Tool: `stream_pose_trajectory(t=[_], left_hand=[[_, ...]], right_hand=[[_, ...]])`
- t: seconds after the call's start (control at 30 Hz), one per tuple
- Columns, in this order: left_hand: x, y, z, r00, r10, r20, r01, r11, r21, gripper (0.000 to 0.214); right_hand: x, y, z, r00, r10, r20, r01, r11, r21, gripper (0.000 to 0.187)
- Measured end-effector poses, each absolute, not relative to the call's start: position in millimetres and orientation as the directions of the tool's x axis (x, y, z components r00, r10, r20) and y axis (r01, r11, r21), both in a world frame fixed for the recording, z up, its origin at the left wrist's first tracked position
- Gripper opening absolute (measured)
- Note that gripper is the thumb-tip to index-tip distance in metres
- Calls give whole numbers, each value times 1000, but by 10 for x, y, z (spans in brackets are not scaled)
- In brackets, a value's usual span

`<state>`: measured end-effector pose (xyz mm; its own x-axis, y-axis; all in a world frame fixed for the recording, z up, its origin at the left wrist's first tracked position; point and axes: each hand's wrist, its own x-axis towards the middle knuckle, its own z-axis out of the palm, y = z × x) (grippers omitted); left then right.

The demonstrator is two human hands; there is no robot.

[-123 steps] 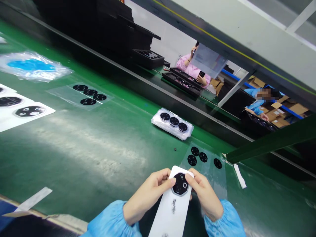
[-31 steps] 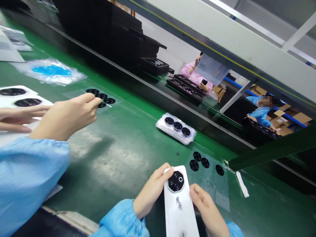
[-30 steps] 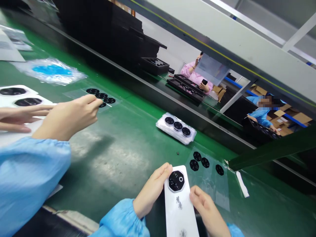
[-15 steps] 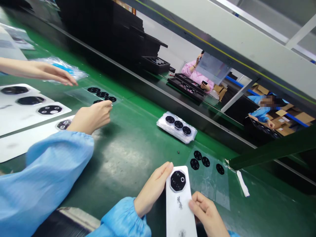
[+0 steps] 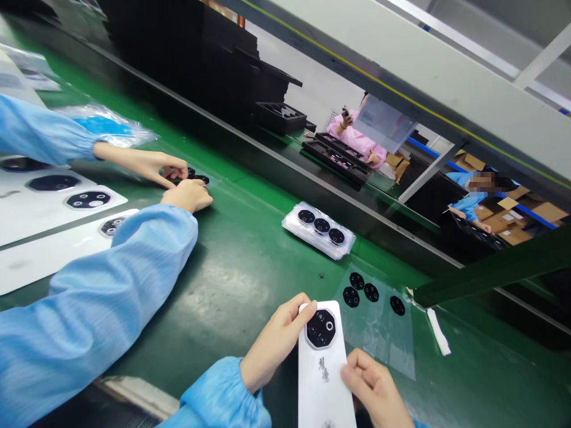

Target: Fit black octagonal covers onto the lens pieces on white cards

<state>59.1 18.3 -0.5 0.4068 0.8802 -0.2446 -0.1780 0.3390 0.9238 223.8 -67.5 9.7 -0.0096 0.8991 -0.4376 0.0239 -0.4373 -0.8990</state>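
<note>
A white phone back panel point(image 5: 323, 383) with a black octagonal camera cover point(image 5: 320, 328) near its upper end is held upright in front of me. My left hand point(image 5: 279, 336) grips its upper left edge, the thumb resting by the camera cover. On the right edge, lower down, my right hand point(image 5: 377, 383) pinches the panel between thumb and curled fingers. Dark lettering shows below the camera cover, and the panel's bottom runs out of view. Just beyond my right hand lies a clear film sheet point(image 5: 388, 339) with several black camera stickers point(image 5: 371, 292) on it.
A stack of clear-wrapped camera stickers point(image 5: 319, 229) sits farther back. At left, a co-worker's hands point(image 5: 185, 193) work over more black stickers, near several white panels point(image 5: 57, 226). A green post point(image 5: 499, 261) rises at right beside a white strip point(image 5: 439, 333). Other people sit beyond the bench.
My left thumb has shifted slightly onto the camera cover's edge; the panel stays nearly in place. The co-worker's left hand has come right, joining the other over the black stickers.
</note>
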Motion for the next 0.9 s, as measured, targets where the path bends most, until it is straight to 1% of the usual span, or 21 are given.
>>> stream_pose_trajectory(t=[0.2,0.3,0.43,0.5,0.57,0.63,0.67,0.73,0.8,0.83,0.9], left_hand=[[587,196,7,406,883,-237,-169,327,930,38],[576,199,1,380,897,-226,-176,310,934,39],[559,198,19,327,920,-216,-189,288,939,39],[557,197,22,335,916,-218,-195,294,936,38],[560,201,2,373,906,-201,-191,287,939,37],[563,214,-41,374,912,-171,-188,255,948,39],[564,223,-64,355,921,-157,-183,234,955,43],[566,238,-95,313,939,-139,-159,197,968,52],[567,233,-90,307,944,-121,-120,164,979,54],[568,216,-73,320,941,-108,-104,148,983,53],[566,148,-29,376,922,-89,-91,132,987,50]], right_hand=[[2247,-693,71,-1,919,-395,93,-393,-915,48],[2262,-710,16,-25,927,-373,107,-369,-923,45],[2298,-762,-42,-128,913,-387,19,-388,-922,45],[2349,-787,-13,-167,903,-397,-27,-406,-913,45],[2447,-790,75,-167,907,-388,-50,-400,-915,43],[2604,-745,214,-92,924,-371,-39,-376,-926,43],[2703,-694,290,-20,935,-355,-22,-355,-935,43],[2931,-517,422,180,940,-289,40,-300,-953,45],[3170,-235,490,370,908,-198,83,-244,-966,45],[3285,-62,494,408,895,-181,86,-235,-968,42],[3485,305,456,471,866,-167,91,-237,-967,29]])
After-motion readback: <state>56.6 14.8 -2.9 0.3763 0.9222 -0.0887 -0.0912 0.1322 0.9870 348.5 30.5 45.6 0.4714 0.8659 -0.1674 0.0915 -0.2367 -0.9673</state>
